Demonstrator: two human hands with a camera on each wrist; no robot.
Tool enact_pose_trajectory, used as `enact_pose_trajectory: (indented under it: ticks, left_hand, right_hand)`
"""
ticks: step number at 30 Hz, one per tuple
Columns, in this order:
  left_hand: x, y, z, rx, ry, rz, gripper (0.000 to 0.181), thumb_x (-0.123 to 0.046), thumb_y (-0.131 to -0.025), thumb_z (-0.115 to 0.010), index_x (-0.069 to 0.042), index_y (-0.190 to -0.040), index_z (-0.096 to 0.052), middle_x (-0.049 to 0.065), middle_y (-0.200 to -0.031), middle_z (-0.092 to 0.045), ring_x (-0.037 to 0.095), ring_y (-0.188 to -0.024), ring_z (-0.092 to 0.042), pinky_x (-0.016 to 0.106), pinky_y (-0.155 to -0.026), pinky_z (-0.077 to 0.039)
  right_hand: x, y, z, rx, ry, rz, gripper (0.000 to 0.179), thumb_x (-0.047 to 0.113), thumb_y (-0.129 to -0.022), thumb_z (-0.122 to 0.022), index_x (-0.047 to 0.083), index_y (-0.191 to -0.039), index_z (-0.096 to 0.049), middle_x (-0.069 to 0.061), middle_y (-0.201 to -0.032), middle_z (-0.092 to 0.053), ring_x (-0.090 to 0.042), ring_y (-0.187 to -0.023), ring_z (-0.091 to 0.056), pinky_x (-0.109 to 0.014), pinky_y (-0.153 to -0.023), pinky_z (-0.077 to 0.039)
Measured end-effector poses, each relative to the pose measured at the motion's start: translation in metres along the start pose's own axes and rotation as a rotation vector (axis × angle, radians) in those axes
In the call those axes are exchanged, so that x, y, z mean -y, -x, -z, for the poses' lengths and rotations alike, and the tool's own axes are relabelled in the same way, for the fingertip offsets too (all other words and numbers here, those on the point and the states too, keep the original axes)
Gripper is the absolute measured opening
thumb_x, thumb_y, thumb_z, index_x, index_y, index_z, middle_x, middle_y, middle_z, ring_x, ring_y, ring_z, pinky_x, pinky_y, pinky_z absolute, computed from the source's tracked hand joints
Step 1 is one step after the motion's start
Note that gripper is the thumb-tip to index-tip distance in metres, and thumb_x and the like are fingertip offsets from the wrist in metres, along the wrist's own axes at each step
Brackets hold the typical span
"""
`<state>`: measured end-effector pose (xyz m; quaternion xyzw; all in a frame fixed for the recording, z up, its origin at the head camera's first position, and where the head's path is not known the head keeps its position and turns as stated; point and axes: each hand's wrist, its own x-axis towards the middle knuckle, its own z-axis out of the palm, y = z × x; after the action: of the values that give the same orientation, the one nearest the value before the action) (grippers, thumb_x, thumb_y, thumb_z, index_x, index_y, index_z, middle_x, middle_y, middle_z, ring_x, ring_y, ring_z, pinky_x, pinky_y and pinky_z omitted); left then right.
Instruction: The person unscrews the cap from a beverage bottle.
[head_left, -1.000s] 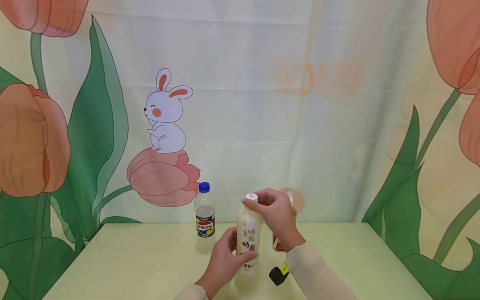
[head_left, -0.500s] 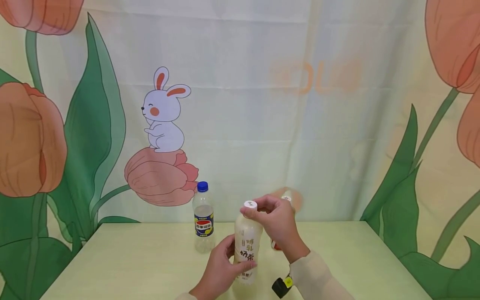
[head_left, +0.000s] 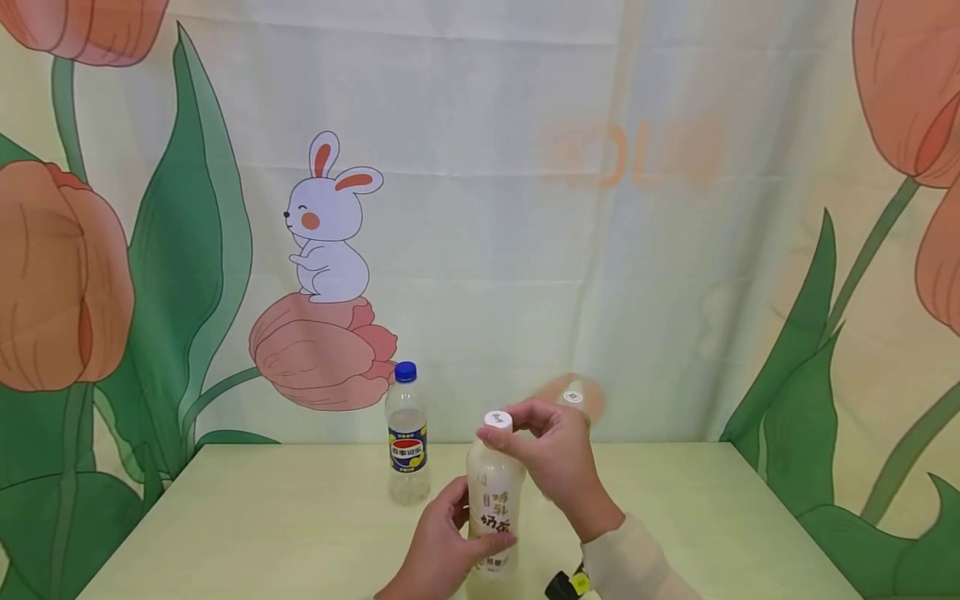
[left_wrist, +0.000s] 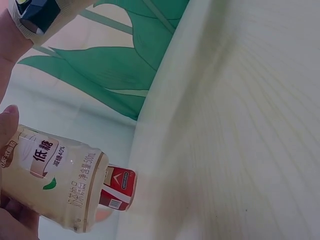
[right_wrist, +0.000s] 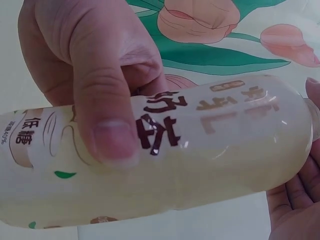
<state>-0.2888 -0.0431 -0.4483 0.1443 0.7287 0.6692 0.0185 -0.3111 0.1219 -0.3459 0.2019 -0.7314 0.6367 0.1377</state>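
Note:
Both hands are on a milk tea bottle [head_left: 491,479], pale and clear-walled with brown lettering, held roughly upright. My left hand [head_left: 437,540] grips its lower body, with the thumb across the front. At the top, my right hand [head_left: 558,454] pinches the white cap [head_left: 498,421] between thumb and fingers. In the left wrist view the bottle's base [left_wrist: 92,195] appears raised off the table. The right wrist view has the left thumb [right_wrist: 110,110] lying over the label, while the right hand [right_wrist: 295,205] is partly cut off at the edge.
A blue-capped Pepsi bottle [head_left: 407,450] stands left of the hands. Another bottle, white-capped [head_left: 573,398] with a red label [left_wrist: 119,187], stands mostly hidden behind my right hand. A printed curtain [head_left: 480,250] hangs behind the pale table [head_left: 262,517].
The milk tea bottle and both hands have moved down and slightly left in the head view. The grips on body and cap look much the same. The Pepsi bottle stays in place.

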Motion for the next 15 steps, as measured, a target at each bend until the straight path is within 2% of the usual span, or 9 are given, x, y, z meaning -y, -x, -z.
enact_pose_trajectory:
  ticks: [5, 8, 15]
  left_hand:
    - [-0.0015, 0.0018, 0.0000, 0.007, -0.008, -0.013, 0.074, -0.030, -0.079, -0.090, -0.013, -0.142, -0.054, 0.006, -0.137, -0.064, 0.027, -0.127, -0.062, 0.048, -0.109, -0.052]
    - [-0.0015, 0.0025, 0.0008, 0.010, -0.015, -0.026, 0.073, -0.031, -0.079, -0.089, -0.014, -0.141, -0.055, 0.006, -0.136, -0.065, 0.027, -0.127, -0.062, 0.049, -0.111, -0.051]
    - [-0.0013, 0.0049, 0.0016, 0.011, -0.026, -0.029, 0.071, -0.029, -0.079, -0.090, -0.012, -0.140, -0.057, 0.006, -0.136, -0.067, 0.029, -0.130, -0.062, 0.053, -0.114, -0.047]
  right_hand:
    - [0.0030, 0.0030, 0.0008, -0.012, -0.003, 0.016, 0.020, 0.018, -0.077, -0.091, 0.008, -0.089, -0.079, -0.005, -0.087, -0.078, -0.017, -0.089, -0.069, -0.041, -0.092, -0.054]
    - [0.0043, 0.0047, 0.0016, -0.017, -0.004, 0.023, 0.019, 0.018, -0.077, -0.090, 0.008, -0.089, -0.079, -0.004, -0.085, -0.078, -0.017, -0.092, -0.068, -0.043, -0.097, -0.052]
    - [0.0026, 0.0074, 0.0035, -0.007, -0.002, 0.041, 0.017, 0.017, -0.079, -0.089, 0.008, -0.091, -0.079, -0.002, -0.086, -0.078, -0.016, -0.089, -0.069, -0.034, -0.086, -0.056]
